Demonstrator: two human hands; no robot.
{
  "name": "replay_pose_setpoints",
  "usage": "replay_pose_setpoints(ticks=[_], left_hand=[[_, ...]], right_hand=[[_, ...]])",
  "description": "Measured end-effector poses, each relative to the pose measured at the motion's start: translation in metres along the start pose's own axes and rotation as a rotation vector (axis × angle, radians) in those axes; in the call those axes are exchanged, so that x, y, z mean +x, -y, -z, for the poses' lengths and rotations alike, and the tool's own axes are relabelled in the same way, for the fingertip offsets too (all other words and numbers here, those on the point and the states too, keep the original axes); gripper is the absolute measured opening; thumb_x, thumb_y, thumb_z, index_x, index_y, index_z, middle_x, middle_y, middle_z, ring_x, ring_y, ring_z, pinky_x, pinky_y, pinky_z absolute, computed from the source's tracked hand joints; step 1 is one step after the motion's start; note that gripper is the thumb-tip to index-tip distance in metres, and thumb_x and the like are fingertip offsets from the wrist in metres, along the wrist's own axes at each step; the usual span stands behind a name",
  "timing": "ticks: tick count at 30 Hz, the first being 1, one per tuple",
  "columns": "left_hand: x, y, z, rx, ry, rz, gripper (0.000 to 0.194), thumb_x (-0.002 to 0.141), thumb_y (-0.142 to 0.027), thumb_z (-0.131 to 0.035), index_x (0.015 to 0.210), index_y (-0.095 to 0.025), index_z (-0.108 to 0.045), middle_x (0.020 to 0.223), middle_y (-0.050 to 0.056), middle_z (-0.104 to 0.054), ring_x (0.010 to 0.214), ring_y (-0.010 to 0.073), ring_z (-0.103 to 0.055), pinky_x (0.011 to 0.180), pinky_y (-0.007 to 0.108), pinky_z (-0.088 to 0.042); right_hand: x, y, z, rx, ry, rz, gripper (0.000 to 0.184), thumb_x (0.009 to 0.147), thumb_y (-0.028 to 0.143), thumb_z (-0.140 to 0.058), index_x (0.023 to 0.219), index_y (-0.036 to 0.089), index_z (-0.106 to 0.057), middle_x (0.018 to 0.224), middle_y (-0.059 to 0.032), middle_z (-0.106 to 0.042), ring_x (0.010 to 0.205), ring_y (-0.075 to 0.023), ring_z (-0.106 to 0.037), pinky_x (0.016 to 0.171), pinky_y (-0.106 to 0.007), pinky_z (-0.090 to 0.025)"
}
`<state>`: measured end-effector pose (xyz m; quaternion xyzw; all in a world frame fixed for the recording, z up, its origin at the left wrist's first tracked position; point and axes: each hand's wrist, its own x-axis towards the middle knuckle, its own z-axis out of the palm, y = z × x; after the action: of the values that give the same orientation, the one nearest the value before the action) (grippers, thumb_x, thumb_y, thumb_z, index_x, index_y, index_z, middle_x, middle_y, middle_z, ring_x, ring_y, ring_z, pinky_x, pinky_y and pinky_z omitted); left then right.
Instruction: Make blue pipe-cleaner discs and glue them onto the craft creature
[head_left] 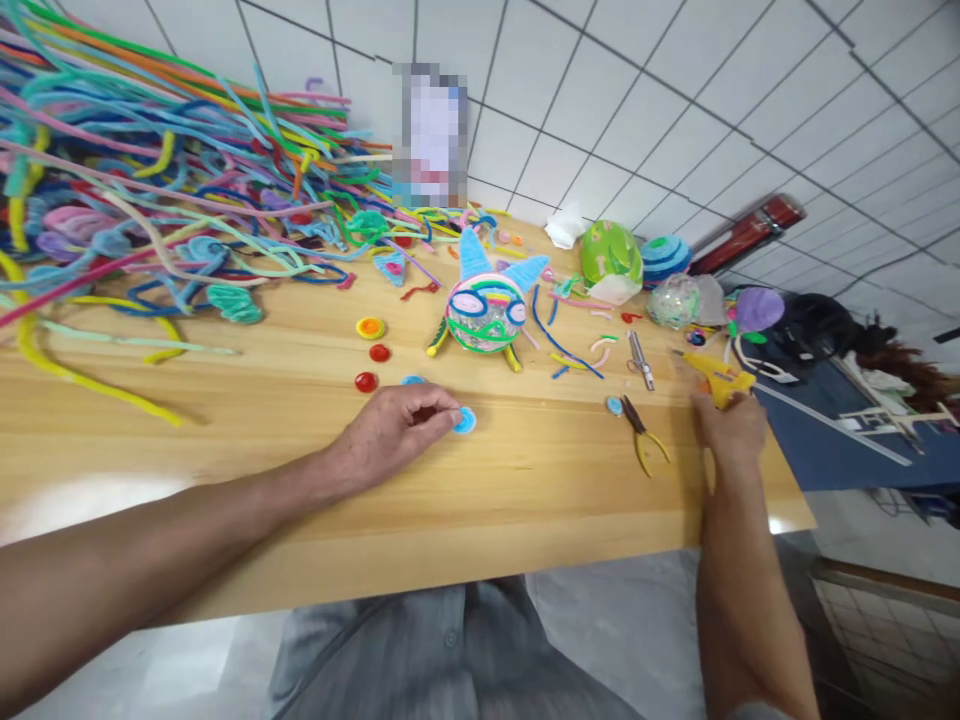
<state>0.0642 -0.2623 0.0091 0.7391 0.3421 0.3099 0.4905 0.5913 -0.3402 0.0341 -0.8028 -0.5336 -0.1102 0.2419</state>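
Between thumb and fingertips, my left hand [401, 425] pinches a small light-blue coiled disc [465, 420] just above the table. Behind its knuckles another blue disc [412, 380] partly shows. To the left lie red discs [366, 382] and a yellow-orange disc [370, 327]. At the right side, my right hand [733, 425] grips a yellow hot glue gun [718, 378], its nozzle pointing left. A round pipe-cleaner figure [486, 312] with blue ears, pink eyes and yellow-green legs stands beyond my left hand.
Pliers [641, 435], a small blue-topped piece [615, 405] and a utility knife [641, 362] lie mid-right. Pipe cleaners [187, 200] are heaped at the back left. Along the tiled wall are a green ball [611, 255], a blue striped ball [666, 258] and a red cylinder [750, 232].
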Motion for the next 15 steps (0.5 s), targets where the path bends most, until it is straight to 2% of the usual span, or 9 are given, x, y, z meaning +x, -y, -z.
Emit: replay_pose_setpoints(ticks=[1,2,4,6,11,15], left_hand=[[0.000,0.000,0.000,-0.012,0.000,0.003,0.026,0.097,-0.037,-0.062,0.090,-0.016,-0.076,0.082,0.003,-0.076,0.071,0.0136,-0.065,0.065,0.024,-0.048],[0.000,0.000,0.000,-0.023,0.002,0.005,0.026,0.097,-0.037,-0.062,0.090,-0.016,-0.076,0.081,0.003,-0.075,0.071,0.0135,-0.065,0.065,0.024,-0.048],[0.000,-0.001,0.001,-0.033,0.008,0.006,0.026,0.097,-0.037,-0.062,0.089,-0.017,-0.076,0.080,0.003,-0.075,0.070,0.0136,-0.065,0.064,0.023,-0.047],[-0.001,-0.002,0.001,-0.028,0.011,0.010,0.027,0.097,-0.040,-0.064,0.090,-0.018,-0.077,0.080,0.002,-0.075,0.071,0.0139,-0.065,0.065,0.024,-0.047],[-0.001,0.003,0.003,-0.005,0.009,0.021,0.028,0.096,-0.046,-0.066,0.092,-0.022,-0.079,0.082,0.001,-0.075,0.071,0.0149,-0.065,0.064,0.024,-0.046],[-0.002,0.005,0.002,0.013,0.027,0.013,0.030,0.097,-0.048,-0.065,0.090,-0.023,-0.078,0.080,0.000,-0.074,0.070,0.0148,-0.064,0.064,0.025,-0.045]], right_hand=[[-0.005,0.001,0.005,-0.110,-0.082,-0.144,0.046,0.076,0.046,-0.070,0.073,0.035,-0.025,0.060,0.0046,-0.028,0.062,-0.0241,-0.040,0.061,-0.042,-0.030],[-0.010,0.004,0.009,-0.168,-0.064,-0.210,0.047,0.072,0.047,-0.074,0.073,0.034,-0.029,0.062,0.0017,-0.035,0.067,-0.0272,-0.045,0.064,-0.044,-0.033],[-0.020,0.015,0.014,-0.220,-0.063,-0.290,0.045,0.068,0.045,-0.078,0.076,0.032,-0.036,0.071,-0.0054,-0.050,0.082,-0.0334,-0.054,0.073,-0.048,-0.041],[-0.028,0.026,0.014,-0.194,-0.042,-0.285,0.033,0.073,0.045,-0.074,0.086,0.029,-0.048,0.090,-0.0125,-0.062,0.096,-0.0353,-0.059,0.086,-0.051,-0.047],[-0.028,0.034,0.004,-0.194,-0.028,-0.370,0.043,0.079,0.043,-0.066,0.112,0.015,-0.060,0.109,-0.0162,-0.066,0.098,-0.0292,-0.062,0.096,-0.049,-0.050],[-0.025,0.032,0.008,-0.155,0.008,-0.427,0.044,0.080,0.044,-0.065,0.112,0.014,-0.063,0.102,-0.0121,-0.067,0.094,-0.0272,-0.063,0.095,-0.047,-0.050]])
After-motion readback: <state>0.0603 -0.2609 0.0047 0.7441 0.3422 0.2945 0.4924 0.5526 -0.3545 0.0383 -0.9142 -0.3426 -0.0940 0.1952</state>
